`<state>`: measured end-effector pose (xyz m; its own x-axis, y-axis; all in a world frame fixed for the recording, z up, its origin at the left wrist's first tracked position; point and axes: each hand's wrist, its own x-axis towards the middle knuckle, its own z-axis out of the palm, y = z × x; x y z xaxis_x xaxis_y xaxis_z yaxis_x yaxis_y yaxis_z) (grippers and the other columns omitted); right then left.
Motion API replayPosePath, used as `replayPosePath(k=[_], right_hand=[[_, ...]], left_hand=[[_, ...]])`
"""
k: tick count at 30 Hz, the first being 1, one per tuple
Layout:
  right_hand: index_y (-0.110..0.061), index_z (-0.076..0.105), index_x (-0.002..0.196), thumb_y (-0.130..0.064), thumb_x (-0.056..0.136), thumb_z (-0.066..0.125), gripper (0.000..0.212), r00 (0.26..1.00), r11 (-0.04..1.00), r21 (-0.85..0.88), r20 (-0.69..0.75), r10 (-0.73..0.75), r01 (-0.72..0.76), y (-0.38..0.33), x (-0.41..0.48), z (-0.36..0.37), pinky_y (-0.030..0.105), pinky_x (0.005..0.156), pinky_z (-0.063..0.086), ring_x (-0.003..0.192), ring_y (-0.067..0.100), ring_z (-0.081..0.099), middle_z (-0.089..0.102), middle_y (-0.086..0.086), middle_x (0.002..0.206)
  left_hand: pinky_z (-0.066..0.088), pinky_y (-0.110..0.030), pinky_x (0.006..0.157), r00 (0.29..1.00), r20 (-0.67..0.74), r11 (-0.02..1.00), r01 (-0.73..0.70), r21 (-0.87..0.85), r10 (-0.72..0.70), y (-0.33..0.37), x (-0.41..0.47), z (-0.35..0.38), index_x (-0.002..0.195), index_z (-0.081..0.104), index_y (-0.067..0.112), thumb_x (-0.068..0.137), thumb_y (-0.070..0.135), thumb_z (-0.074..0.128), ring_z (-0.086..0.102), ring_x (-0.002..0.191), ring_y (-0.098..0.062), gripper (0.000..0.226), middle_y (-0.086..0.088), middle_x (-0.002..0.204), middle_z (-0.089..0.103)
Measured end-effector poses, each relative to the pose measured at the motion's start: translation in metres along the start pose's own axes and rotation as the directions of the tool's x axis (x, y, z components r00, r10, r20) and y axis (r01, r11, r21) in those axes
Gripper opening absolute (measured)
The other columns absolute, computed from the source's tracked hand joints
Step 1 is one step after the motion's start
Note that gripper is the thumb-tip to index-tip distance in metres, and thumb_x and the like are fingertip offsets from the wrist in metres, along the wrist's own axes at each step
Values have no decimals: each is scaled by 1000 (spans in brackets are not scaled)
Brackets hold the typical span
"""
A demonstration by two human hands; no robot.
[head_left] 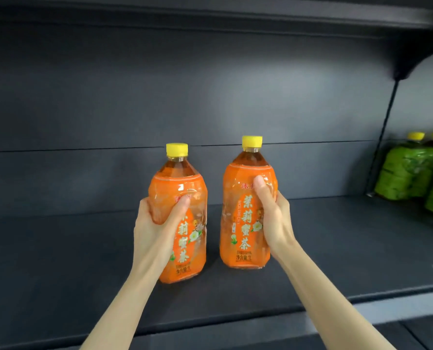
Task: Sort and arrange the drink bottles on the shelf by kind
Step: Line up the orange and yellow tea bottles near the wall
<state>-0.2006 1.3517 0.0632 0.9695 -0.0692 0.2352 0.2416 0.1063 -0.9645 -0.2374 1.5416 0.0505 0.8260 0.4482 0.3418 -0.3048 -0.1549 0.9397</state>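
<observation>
Orange-labelled left bottle is gripped at its waist by the left hand, and the orange-labelled right bottle by the right hand, thumbs across glossy film labels. Both are clear plastic, yellow-capped, upright and apart on the matte dark shelf; green-labelled bottles stand far right.

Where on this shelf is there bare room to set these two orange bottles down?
The shelf is bare left of the left bottle, and between the right bottle and the green bottles. Crowded only at far right, where the green bottles stand.
</observation>
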Motion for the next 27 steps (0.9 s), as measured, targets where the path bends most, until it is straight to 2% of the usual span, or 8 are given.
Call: replayPosePath(k=[3,7,11,15,17,20,24,27], right_hand=[[-26,63,108,-83,56,58,77,991,996,-36,-103,-91,88,-24,-19,-40,47,83,58,87,17,73,75,-2,95],[-23,67,100,-85,54,61,77,955,986,-57,-243,-168,159,-55,-52,-107,47,81,58,84,19,74,75,1,93],[-22,70,93,-85,55,60,73,901,977,-124,-381,-208,174,-78,-96,-194,44,78,58,81,20,74,76,2,88],[-22,71,80,-83,55,57,67,843,970,-198,-488,-224,143,-94,-151,-296,37,68,56,72,19,73,75,3,79],[-17,70,79,-82,57,55,70,827,963,-246,-515,-226,110,-100,-178,-342,40,67,58,69,21,72,74,6,76],[-15,68,81,-86,56,55,76,797,946,-314,-550,-250,80,-109,-216,-410,49,77,58,73,26,71,72,11,77],[-11,67,84,-86,53,57,82,745,941,-334,-614,-259,51,-125,-249,-483,56,80,56,79,35,70,72,16,83],[-16,69,84,-86,53,58,78,709,943,-328,-654,-264,49,-133,-262,-534,56,81,56,79,33,71,73,13,84]], left_hand=[[43,-16,60,992,116,997,-36,-65,43,23,-23,34,98,50,43,49,85,61,66,79,0,65,25,86,66],[48,-20,63,957,271,983,-56,-175,103,54,-62,90,98,55,42,49,80,58,67,81,3,62,25,88,68],[50,-21,65,914,389,969,-20,-248,118,76,-121,155,103,55,40,56,76,59,68,84,-3,59,19,89,69],[51,-24,66,857,496,947,35,-320,136,92,-202,225,99,58,39,50,81,62,68,82,-1,65,24,88,70],[53,-30,70,834,535,933,74,-352,136,97,-241,258,98,60,38,50,79,60,69,83,-5,63,18,89,71],[56,-39,77,781,605,919,107,-380,159,107,-301,308,101,63,32,52,79,61,70,85,-13,68,8,92,73],[56,-46,81,703,687,914,135,-382,183,132,-359,367,106,63,27,56,75,63,70,86,-14,69,6,93,73],[55,-48,82,666,715,903,145,-404,213,150,-387,410,102,65,30,56,75,65,71,86,-16,64,5,93,73]])
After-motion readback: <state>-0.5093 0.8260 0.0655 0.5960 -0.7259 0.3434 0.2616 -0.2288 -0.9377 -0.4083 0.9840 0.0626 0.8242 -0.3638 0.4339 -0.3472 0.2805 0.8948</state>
